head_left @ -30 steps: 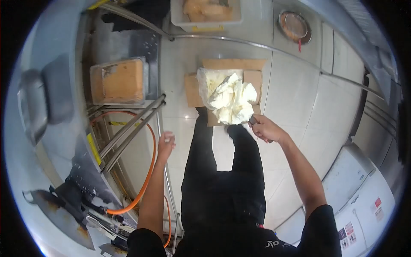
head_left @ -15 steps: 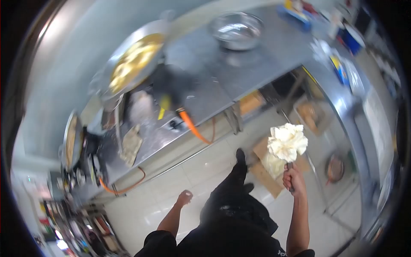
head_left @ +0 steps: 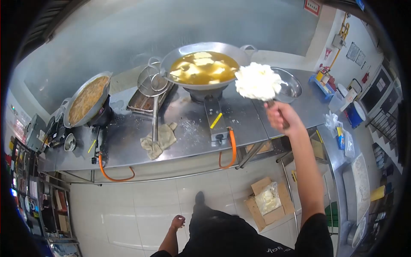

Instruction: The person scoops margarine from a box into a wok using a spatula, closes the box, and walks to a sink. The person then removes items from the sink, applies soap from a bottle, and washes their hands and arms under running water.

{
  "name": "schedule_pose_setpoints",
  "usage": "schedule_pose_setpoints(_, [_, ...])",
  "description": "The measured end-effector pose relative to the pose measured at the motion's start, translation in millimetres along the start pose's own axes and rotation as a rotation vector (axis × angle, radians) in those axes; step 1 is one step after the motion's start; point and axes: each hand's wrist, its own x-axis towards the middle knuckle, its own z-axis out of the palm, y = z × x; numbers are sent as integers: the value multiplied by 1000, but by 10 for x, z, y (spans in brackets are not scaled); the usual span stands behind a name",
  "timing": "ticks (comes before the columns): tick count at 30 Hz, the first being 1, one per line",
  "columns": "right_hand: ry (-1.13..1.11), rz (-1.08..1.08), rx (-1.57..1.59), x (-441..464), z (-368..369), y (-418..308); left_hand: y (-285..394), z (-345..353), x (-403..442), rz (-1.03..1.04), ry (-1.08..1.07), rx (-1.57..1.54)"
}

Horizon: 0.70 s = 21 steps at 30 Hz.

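Observation:
My right hand is closed around the short handle of a utensil. A large, ruffled white creamy lump covers its head, so I cannot see what kind it is. The lump is held up at the right side of a wide metal wok, overlapping its rim in view. Inside the wok, yellow oil surrounds several pale, half-melted lumps. Behind the raised lump, a steel bowl stands on the counter. My left hand hangs low over the floor, fingers curled, with nothing visible in them.
A second wok of brown contents stands at left. A long-handled strainer lies by a tray and a cloth. Orange gas hoses hang off the counter's front edge. An open cardboard box sits on the floor at right.
My view has turned and levelled toward the counter and woks. My right hand has brought the white lump from above the floor box up beside the oil-filled wok. My left hand still hangs low.

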Motion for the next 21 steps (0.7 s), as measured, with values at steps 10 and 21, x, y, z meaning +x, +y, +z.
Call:
schedule_pose_setpoints(10, [495, -198, -551, 2178, 434, -57, 127, -1289, 237, -74, 172, -251])
schedule_pose_setpoints(21, [803, -191, -1207, 2278, 311, 178, 429, -1440, 656, -26, 90, -217])
